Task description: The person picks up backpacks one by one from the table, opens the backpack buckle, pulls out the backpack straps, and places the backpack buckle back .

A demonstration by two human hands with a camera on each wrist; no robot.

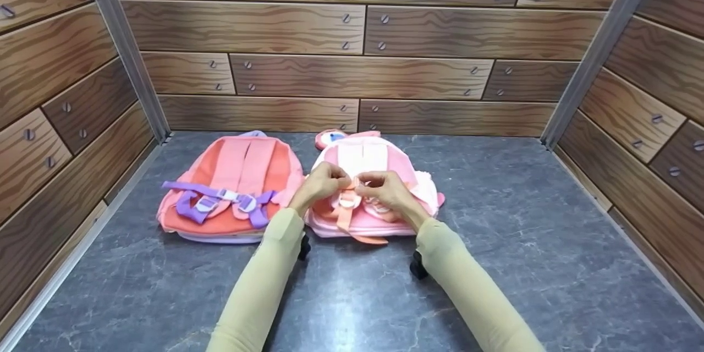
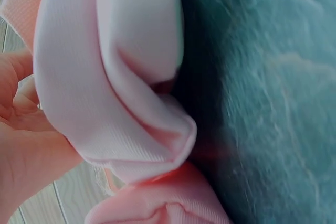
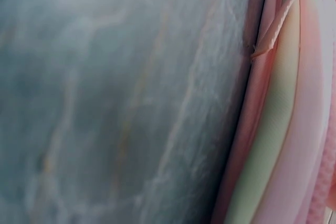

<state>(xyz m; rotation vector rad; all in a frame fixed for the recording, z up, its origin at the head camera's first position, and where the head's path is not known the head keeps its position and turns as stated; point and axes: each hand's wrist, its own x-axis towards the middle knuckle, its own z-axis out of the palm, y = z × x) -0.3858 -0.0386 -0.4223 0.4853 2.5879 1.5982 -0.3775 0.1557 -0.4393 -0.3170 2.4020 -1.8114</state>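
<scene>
A light pink backpack [image 1: 367, 225] lies with its shoulder straps facing up. Over its middle, my left hand [image 1: 325, 181] pinches an orange strap [image 1: 345, 217] between thumb and fingers. Close beside it, my right hand [image 1: 389, 191] pinches at the same orange webbing; the small piece between the fingertips is too small to make out. The left wrist view has part of my left hand [image 2: 31, 145] behind the backpack's pale pink side [image 2: 79, 93]. In the right wrist view, the backpack's layered edge [image 3: 294, 129] and an orange strap end [image 3: 281, 22] appear.
Left of my hands lies a coral backpack [image 1: 250, 165] with purple straps [image 1: 192, 212], its side against the pink one. A plush piece with an eye [image 1: 331, 136] sticks out behind the pink backpack. Wood-patterned walls [image 1: 352, 74] border the grey marbled tabletop [image 1: 522, 231].
</scene>
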